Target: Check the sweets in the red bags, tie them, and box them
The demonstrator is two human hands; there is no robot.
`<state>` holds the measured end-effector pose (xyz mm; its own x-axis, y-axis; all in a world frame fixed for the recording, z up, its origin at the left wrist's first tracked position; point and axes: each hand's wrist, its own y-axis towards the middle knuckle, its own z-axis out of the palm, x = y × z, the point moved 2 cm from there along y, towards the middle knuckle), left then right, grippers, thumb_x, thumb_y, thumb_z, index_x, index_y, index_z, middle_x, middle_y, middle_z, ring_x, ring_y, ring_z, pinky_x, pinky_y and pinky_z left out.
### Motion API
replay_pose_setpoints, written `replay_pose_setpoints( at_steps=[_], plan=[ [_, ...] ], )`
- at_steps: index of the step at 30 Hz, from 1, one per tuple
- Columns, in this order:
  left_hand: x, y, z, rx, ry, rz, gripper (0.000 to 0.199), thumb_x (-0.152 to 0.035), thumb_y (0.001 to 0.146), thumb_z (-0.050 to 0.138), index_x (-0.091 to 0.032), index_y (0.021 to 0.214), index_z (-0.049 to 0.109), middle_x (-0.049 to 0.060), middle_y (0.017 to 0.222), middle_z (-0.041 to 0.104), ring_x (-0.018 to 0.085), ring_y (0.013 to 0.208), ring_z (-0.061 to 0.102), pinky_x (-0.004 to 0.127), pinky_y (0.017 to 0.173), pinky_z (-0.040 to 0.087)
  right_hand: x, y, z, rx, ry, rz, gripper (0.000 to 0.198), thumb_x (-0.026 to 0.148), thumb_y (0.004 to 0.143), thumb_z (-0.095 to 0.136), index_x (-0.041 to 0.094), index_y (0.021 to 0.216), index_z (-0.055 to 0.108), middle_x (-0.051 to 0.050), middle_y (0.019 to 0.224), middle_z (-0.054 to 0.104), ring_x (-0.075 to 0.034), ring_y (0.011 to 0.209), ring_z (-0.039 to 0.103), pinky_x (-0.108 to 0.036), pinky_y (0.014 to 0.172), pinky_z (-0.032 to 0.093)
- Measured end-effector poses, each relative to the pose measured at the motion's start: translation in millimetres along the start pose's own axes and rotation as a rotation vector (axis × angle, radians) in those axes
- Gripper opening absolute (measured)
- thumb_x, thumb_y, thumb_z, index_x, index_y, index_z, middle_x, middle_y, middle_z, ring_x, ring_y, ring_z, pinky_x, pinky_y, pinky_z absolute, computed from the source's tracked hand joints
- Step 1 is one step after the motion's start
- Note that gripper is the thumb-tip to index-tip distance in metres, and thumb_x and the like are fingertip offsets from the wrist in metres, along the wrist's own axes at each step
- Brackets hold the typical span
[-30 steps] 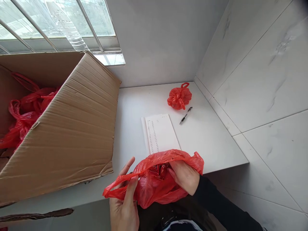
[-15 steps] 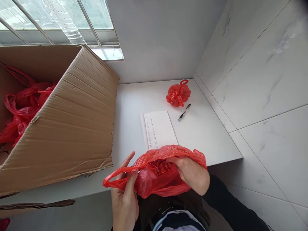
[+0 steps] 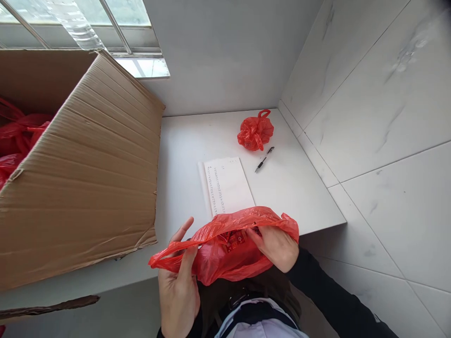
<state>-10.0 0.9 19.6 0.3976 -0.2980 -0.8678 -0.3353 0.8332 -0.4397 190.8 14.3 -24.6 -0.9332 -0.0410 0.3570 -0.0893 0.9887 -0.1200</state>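
A red plastic bag point(image 3: 225, 267) lies open near the front edge of the white table, over the lower part of a notebook point(image 3: 229, 185). My left hand point(image 3: 179, 286) grips its left handle, which loops around the thumb, while the index finger points outward. Reaching in through the bag's mouth is my right hand point(image 3: 276, 246); the thumb shows, but the other fingers are hidden inside. Small red printed packets point(image 3: 235, 240) are visible in the bag, right beside the right thumb. Whether the right hand holds any of them is hidden.
To the left stands a large cardboard box point(image 3: 88, 178) with several red bags point(image 3: 21, 129) inside. A tied red bag point(image 3: 255, 131) and a black pen point(image 3: 264, 159) lie on the table point(image 3: 299, 188). Walls bound the back and right, with a barred window at upper left.
My view has shifted slightly, so the box and table sit further left and higher. My right hand has turned a little inside the bag; my left hand keeps its hold on the handle.
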Motion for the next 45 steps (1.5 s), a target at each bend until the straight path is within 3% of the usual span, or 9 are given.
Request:
replay_pose_setpoints(
  at_steps=[5,9,12,22,27,31,36,41,45],
  plan=[
    [0,0,2,0.019,-0.006,-0.024,0.050,-0.037,0.071,0.084,-0.027,0.119,0.072,0.006,0.128,0.069,0.024,0.102,0.069,0.027,0.080,0.060,4,1,-3,0.041,-0.016,-0.044,0.032,0.029,0.102,0.038,0.020,0.101,0.068,-0.010,0.092,0.074,-0.030,0.085,0.072,-0.047,0.087,0.054],
    [2,0,4,0.033,-0.036,-0.058,0.054,-0.036,0.076,0.080,-0.027,0.128,0.067,0.003,0.095,0.077,0.016,0.077,0.070,0.023,0.070,0.060,5,-4,13,0.069,0.024,-0.193,0.031,0.025,0.097,0.047,0.023,0.125,0.060,-0.007,0.120,0.070,-0.031,0.112,0.065,-0.044,0.099,0.051],
    [3,1,5,0.032,-0.041,-0.076,0.060,-0.036,0.075,0.080,-0.026,0.132,0.064,0.003,0.085,0.077,0.018,0.071,0.071,0.027,0.069,0.061,2,-6,25,0.063,0.031,-0.227,0.035,0.025,0.098,0.044,0.024,0.130,0.058,-0.008,0.122,0.068,-0.033,0.117,0.062,-0.047,0.103,0.048],
    [4,3,2,-0.016,-0.038,-0.057,0.059,-0.036,0.072,0.083,-0.027,0.128,0.067,0.004,0.095,0.077,0.025,0.094,0.071,0.030,0.077,0.060,-14,-10,37,-0.056,0.040,-0.221,0.043,0.019,0.099,0.041,0.024,0.140,0.053,-0.009,0.137,0.061,-0.038,0.129,0.053,-0.058,0.114,0.035],
    [4,1,5,-0.009,-0.029,-0.057,0.052,-0.037,0.075,0.081,-0.028,0.126,0.069,0.002,0.094,0.076,0.017,0.076,0.069,0.025,0.073,0.060,-17,-11,38,-0.115,0.032,-0.229,0.041,0.019,0.099,0.042,0.023,0.137,0.056,-0.010,0.135,0.062,-0.039,0.131,0.051,-0.057,0.117,0.031],
    [2,2,5,-0.021,-0.029,-0.026,0.042,-0.034,0.076,0.081,-0.027,0.116,0.074,0.004,0.125,0.070,0.016,0.081,0.069,0.025,0.075,0.060,-17,-14,34,-0.109,0.049,-0.210,0.041,0.017,0.097,0.045,0.022,0.135,0.059,-0.012,0.134,0.062,-0.042,0.132,0.050,-0.060,0.115,0.032],
    [5,4,3,-0.014,-0.038,-0.049,0.053,-0.035,0.073,0.083,-0.027,0.123,0.070,0.005,0.119,0.073,0.017,0.078,0.071,0.026,0.072,0.061,-16,-9,30,-0.059,0.042,-0.174,0.036,0.017,0.096,0.047,0.021,0.127,0.065,-0.011,0.130,0.065,-0.041,0.127,0.055,-0.057,0.111,0.039],
    [6,4,3,-0.007,-0.038,-0.043,0.055,-0.037,0.071,0.084,-0.026,0.123,0.070,0.005,0.114,0.075,0.022,0.091,0.071,0.023,0.071,0.061,-9,-14,18,0.000,-0.088,-0.146,0.042,0.014,0.097,0.043,0.021,0.135,0.058,-0.010,0.137,0.062,-0.040,0.133,0.050,-0.058,0.116,0.034],
    [6,5,0,0.024,-0.019,-0.045,0.056,-0.039,0.073,0.083,-0.028,0.126,0.068,0.005,0.119,0.073,0.020,0.087,0.071,0.021,0.067,0.060,11,-27,-15,0.258,-0.037,-0.172,0.045,0.015,0.094,0.047,0.023,0.138,0.053,-0.011,0.137,0.061,-0.035,0.123,0.060,-0.050,0.102,0.051]
  ],
)
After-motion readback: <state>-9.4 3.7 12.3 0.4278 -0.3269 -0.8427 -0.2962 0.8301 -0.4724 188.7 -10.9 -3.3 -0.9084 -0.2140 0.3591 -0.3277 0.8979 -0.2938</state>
